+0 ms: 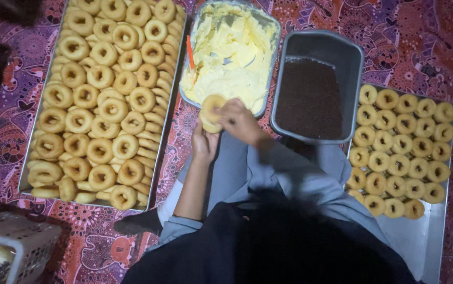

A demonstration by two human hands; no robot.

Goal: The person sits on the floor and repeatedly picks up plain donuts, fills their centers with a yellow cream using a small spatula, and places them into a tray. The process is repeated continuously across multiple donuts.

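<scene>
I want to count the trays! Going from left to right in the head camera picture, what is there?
White basket in the corner → big tray of plain doughnuts → tub of yellow cream, with the left hand and right hand holding one doughnut just below it → grey tub of dark sprinkles → tray of smaller doughnuts.

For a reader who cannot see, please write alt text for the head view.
Both hands, left hand and right hand, hold one doughnut over a tub of pale yellow cream. A tray of plain doughnuts lies left, a grey tub of dark sprinkles and another doughnut tray right.
</scene>
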